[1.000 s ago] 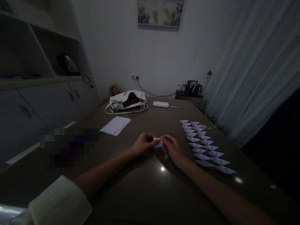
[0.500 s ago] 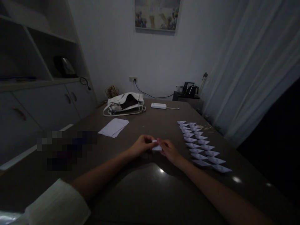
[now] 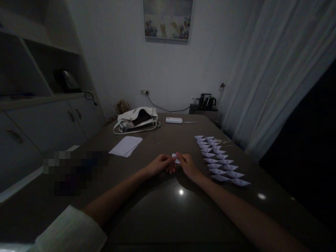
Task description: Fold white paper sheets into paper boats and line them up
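Observation:
A small folded piece of white paper is pinched between my two hands over the middle of the table. My left hand grips its left side, thumb on top and the other fingers curled beneath. On the right side my right hand closes on it, its thumb covering part of the paper. To the right, several folded paper boats stand in two rows running away from me. A loose stack of white paper sheets lies to the left, beyond my left forearm.
A white handbag rests at the far left of the dark table. Near the far edge lies a white power bank with a short cable. Paper scraps lie beside the boats. A blurred patch hides things at left.
My view has shifted slightly. The folded paper shows less between my hands, and my right thumb now covers more of it. The boats and sheets stay in place on the table.

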Tool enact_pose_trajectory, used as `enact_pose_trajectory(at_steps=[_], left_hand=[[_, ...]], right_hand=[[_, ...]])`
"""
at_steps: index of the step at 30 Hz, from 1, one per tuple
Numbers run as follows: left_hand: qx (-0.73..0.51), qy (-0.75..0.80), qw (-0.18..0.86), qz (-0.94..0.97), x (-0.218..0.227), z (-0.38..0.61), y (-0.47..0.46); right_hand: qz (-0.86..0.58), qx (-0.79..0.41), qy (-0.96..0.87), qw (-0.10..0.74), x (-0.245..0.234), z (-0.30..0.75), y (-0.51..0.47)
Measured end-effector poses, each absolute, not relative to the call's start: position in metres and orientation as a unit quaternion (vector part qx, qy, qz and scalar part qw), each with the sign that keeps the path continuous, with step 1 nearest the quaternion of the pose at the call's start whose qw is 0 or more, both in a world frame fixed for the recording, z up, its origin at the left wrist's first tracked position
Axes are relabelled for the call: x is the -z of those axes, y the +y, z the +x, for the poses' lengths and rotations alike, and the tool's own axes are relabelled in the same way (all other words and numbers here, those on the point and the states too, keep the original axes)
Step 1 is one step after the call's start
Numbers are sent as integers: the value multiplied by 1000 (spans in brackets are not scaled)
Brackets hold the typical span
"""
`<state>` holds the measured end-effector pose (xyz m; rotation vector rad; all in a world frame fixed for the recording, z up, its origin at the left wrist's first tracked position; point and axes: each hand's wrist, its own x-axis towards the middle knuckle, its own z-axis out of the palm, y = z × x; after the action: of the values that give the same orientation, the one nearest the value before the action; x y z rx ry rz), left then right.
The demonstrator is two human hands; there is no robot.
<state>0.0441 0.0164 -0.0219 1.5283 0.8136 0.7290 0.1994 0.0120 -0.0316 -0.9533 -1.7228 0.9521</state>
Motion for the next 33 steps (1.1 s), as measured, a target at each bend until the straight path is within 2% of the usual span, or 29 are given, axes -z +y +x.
enact_pose_trajectory(at_steps=[7, 18, 26, 33], left_hand=[[-317, 367, 529, 696, 27, 44, 18], [-336, 386, 489, 706, 28, 46, 17], [-314, 367, 511, 711, 21, 46, 14], [-322, 361, 524, 701, 22, 41, 19]], right_hand=[[-422, -301, -715, 468, 32, 200, 13], [-415, -345, -718, 439, 39, 203, 28], [-403, -332, -719, 459, 42, 203, 31], [-374, -341, -741, 442, 42, 203, 30]])
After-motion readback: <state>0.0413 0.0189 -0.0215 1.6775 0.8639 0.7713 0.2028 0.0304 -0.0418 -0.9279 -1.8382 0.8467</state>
